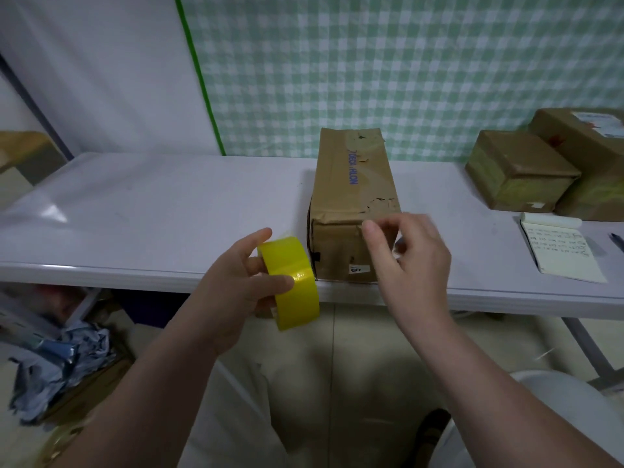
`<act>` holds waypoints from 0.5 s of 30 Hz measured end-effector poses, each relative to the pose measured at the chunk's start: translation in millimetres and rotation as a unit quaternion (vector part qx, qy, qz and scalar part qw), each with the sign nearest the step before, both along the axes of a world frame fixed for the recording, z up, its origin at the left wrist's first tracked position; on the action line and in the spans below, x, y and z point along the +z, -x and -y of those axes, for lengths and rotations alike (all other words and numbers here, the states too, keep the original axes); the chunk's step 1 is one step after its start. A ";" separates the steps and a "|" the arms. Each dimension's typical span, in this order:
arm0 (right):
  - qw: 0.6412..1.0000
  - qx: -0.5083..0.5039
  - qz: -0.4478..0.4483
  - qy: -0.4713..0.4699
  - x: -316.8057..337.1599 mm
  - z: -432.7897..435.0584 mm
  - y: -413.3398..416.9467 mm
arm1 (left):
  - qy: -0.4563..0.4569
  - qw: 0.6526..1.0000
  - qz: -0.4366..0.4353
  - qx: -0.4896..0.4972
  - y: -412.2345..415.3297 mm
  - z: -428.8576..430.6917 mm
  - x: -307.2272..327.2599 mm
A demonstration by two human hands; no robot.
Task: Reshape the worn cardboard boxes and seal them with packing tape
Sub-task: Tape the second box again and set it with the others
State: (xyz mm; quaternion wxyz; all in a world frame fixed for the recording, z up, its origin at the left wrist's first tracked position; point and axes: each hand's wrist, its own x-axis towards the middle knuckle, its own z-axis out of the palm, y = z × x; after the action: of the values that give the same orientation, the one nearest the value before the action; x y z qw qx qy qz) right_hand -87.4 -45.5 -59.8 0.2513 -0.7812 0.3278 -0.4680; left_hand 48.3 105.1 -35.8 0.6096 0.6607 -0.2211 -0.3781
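So the long, narrow brown cardboard box [354, 201] is lying flat on the white tabletop [169, 211], one short end right at the near edge facing the person and the rest running back toward the wall. It's pretty beat up: torn patches and old tape residue on the top face, blue lettering printed along its length, creases at the near corners, and a little white sticker with a number low on the near end. The left hand [236, 285] is wrapped around a roll of yellow packing tape [292, 282], thumb across the outer face and fingers through the core, holding it upright just off the tabletop edge, right beside the box's near left corner. The right hand [408, 261] is in front of the box's near end with fingers bent and thumb and forefinger drawn close, like a pinch; it's a bit motion-blurred, so I honestly can't tell if it's got a tape end or anything in it. Off to the right on the tabletop sit two more brown cardboard boxes [520, 170], touching, and nearer in front of them an open notepad with handwriting [564, 251]. Behind everything hangs a green-and-white checked cloth [405, 69].
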 end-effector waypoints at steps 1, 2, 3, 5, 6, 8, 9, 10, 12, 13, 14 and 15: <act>1.000 0.028 0.003 -0.005 -1.0 -7.4 1.8 | 0.000 1.000 -0.002 -0.011 3.3 -2.4 -0.8; 0.998 0.053 -0.002 -0.018 -2.3 -14.4 3.8 | 0.002 1.000 -0.004 -0.018 6.8 -4.0 -1.3; 0.996 0.079 -0.017 -0.045 -2.6 -21.1 5.6 | 0.005 1.000 -0.008 -0.025 10.2 -5.4 -1.9; 0.973 0.155 -0.078 -0.153 -4.6 -31.5 7.0 | 0.007 0.999 -0.012 -0.039 17.2 -6.8 -4.0; 0.950 0.196 -0.106 -0.216 -6.5 -35.0 6.7 | 0.007 0.999 -0.012 -0.047 20.1 -6.8 -5.7; 0.904 0.258 -0.116 -0.321 -11.6 -38.2 6.1 | 0.005 0.998 -0.012 -0.065 24.3 -6.5 -8.3; 0.887 0.274 -0.102 -0.358 -13.4 -38.9 6.7 | 0.002 0.997 -0.008 -0.074 25.8 -6.3 -9.6; 0.874 0.284 -0.085 -0.386 -14.2 -39.7 7.8 | -0.007 0.997 0.008 -0.080 26.6 -6.4 -10.9; 0.859 0.292 -0.061 -0.416 -14.2 -40.4 11.6 | -0.043 0.992 0.084 -0.084 27.5 -4.9 -11.9; 0.855 0.292 -0.054 -0.424 -13.8 -40.5 13.6 | -0.057 0.988 0.123 -0.074 27.6 -3.7 -12.2; 0.854 0.292 -0.053 -0.428 -13.1 -40.8 15.6 | -0.061 0.986 0.145 -0.058 26.9 -1.9 -12.4; 0.855 0.290 -0.058 -0.426 -12.4 -41.3 17.4 | -0.060 0.985 0.154 -0.043 25.7 0.1 -12.5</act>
State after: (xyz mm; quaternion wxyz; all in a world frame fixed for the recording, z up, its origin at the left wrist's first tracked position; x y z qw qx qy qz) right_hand -104.9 -4.2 -72.1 0.6645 -0.6831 0.2672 -0.1424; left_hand 22.6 105.0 -48.3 0.5109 0.7360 -0.3178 -0.3103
